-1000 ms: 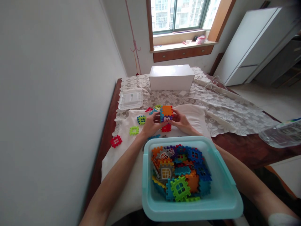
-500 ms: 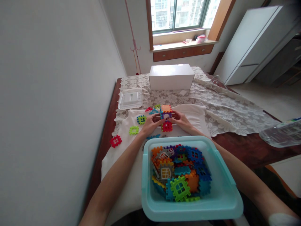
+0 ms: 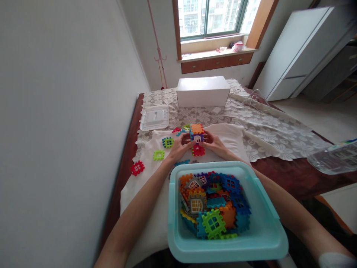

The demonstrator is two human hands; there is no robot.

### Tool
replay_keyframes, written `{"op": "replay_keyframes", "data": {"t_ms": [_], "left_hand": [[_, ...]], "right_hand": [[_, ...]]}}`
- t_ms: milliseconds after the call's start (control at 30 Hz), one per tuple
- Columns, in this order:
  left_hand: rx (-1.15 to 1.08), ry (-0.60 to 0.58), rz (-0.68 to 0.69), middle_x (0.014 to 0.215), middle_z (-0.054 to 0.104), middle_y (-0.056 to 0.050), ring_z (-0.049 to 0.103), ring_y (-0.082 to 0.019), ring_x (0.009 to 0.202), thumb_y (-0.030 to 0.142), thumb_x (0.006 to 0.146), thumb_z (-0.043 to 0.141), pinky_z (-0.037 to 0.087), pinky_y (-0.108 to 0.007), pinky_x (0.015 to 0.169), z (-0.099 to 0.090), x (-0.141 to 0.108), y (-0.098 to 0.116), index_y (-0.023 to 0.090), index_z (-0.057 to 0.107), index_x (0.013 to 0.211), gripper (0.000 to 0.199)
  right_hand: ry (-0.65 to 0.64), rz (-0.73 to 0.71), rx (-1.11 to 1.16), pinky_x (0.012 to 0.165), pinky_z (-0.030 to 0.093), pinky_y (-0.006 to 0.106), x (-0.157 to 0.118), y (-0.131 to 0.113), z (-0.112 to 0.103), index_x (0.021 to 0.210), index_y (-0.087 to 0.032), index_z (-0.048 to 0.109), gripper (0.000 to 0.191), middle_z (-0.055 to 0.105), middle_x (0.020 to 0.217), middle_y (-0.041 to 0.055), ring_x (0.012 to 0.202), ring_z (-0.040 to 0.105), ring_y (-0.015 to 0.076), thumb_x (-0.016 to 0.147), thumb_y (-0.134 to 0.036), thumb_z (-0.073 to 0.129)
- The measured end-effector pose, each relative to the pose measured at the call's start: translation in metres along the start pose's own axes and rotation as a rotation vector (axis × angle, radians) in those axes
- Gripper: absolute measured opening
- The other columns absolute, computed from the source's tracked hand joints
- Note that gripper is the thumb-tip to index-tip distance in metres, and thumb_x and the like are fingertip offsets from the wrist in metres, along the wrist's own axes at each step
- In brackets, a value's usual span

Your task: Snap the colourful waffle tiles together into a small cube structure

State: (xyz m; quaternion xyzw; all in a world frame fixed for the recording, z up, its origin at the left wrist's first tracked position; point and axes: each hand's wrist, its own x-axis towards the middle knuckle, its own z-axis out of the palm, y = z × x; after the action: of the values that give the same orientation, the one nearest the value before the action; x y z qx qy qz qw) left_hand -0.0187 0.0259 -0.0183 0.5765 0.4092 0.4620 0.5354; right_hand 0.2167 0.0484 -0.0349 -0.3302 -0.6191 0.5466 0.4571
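Observation:
Both hands hold a block structure (image 3: 197, 129) made of interlocking plastic panels, over the white cloth behind the tub. It has an orange top, a purple front with a white window, and a red panel (image 3: 198, 150) at the bottom. My left hand (image 3: 179, 146) grips its left side, with the thumb across the front. From the right, my right hand (image 3: 214, 144) presses it with thumb and fingers. The far sides of the structure are hidden. Left of my left hand lie a blue-and-green panel (image 3: 167, 142), a lime panel (image 3: 158, 155) and a red window panel (image 3: 137, 168).
A turquoise tub (image 3: 174, 242) full of mixed panels stands close in front of me, between my forearms. Farther back are a clear plastic lid (image 3: 154, 117) and a white box (image 3: 203, 95). A clear container (image 3: 334, 158) is at the right edge. A wall runs along the left.
Hardly anything differs. The structure has shifted very slightly between my hands, and both hands keep their hold on it.

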Motion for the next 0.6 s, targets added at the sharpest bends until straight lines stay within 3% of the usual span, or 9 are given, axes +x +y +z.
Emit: {"op": "replay_keyframes", "data": {"t_ms": [133,233,300,467,600], "left_hand": [[-0.004,0.105,0.112,0.163,0.061,-0.020,0.072,-0.036,0.136,0.074,0.087,0.084,0.063,-0.052,0.110,-0.0018,-0.0018,-0.0002,0.025,0.059,0.149,0.083],[0.070,0.153,0.297,0.178,0.046,-0.015,0.053,-0.037,0.159,0.072,0.091,0.082,0.050,-0.054,0.127,-0.0039,-0.0042,0.0014,0.034,0.052,0.161,0.085],[0.156,0.129,0.396,0.180,0.044,-0.014,0.042,-0.038,0.167,0.068,0.090,0.086,0.041,-0.055,0.134,-0.0044,-0.0062,0.0031,0.035,0.051,0.164,0.089],[0.394,0.027,0.530,0.163,0.062,-0.016,0.058,-0.037,0.154,0.051,0.093,0.088,0.043,-0.057,0.133,-0.0032,-0.0077,0.0053,0.029,0.060,0.159,0.074],[0.402,0.034,0.583,0.153,0.069,-0.014,0.066,-0.034,0.142,0.046,0.096,0.087,0.053,-0.055,0.124,-0.0041,-0.0035,0.0037,0.029,0.064,0.154,0.065]], "right_hand": [[0.003,-0.010,-0.025,0.092,0.067,0.042,-0.0022,0.0036,0.0012,0.157,-0.031,0.067,0.083,0.083,0.124,0.0067,0.106,0.078,0.0268,0.081,-0.052,0.096],[-0.010,-0.018,-0.050,0.092,0.067,0.041,-0.0058,0.0014,0.0043,0.163,-0.032,0.063,0.088,0.083,0.123,0.0063,0.105,0.077,0.0259,0.083,-0.052,0.095],[-0.029,-0.016,-0.064,0.093,0.067,0.041,-0.0079,-0.0020,0.0060,0.167,-0.033,0.059,0.092,0.083,0.124,0.0067,0.106,0.077,0.0266,0.084,-0.051,0.094],[-0.066,-0.028,-0.075,0.097,0.066,0.042,-0.0087,-0.0044,0.0068,0.171,-0.033,0.054,0.091,0.082,0.130,0.0078,0.112,0.076,0.0278,0.089,-0.050,0.091],[-0.069,-0.031,-0.039,0.094,0.066,0.040,-0.0077,0.0015,0.0073,0.171,-0.032,0.054,0.089,0.081,0.133,0.0082,0.108,0.077,0.0260,0.091,-0.048,0.090]]}}
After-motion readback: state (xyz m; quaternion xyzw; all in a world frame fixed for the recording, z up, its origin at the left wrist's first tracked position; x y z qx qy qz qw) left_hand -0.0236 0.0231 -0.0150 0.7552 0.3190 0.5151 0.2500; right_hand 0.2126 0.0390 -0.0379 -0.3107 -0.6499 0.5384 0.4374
